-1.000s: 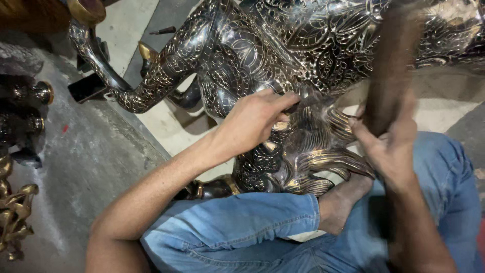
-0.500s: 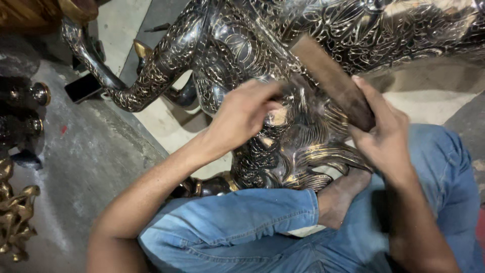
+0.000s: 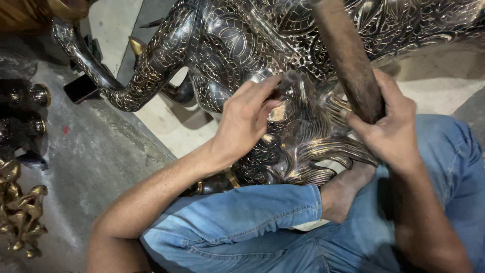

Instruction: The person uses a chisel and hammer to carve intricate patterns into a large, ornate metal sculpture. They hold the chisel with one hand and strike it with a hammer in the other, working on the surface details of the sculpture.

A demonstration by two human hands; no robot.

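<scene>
Our right hand (image 3: 391, 134) clenches a wooden mallet (image 3: 348, 60) over the statue (image 3: 242, 45); left hand (image 3: 245, 121) fingers pinch a small tool, likely a chisel, against it. Statue looks heavy, rigid, slick.

The floor (image 3: 91, 167) is grey, rough concrete with a small red fleck on it. To its right lies a paler, cream slab (image 3: 174, 126), the edge between them running diagonally. At the floor's left edge stand dark metal pieces with round knobs (image 3: 22, 111), and below them a brass-coloured ornament (image 3: 20, 212). Light glints off the metal
</scene>
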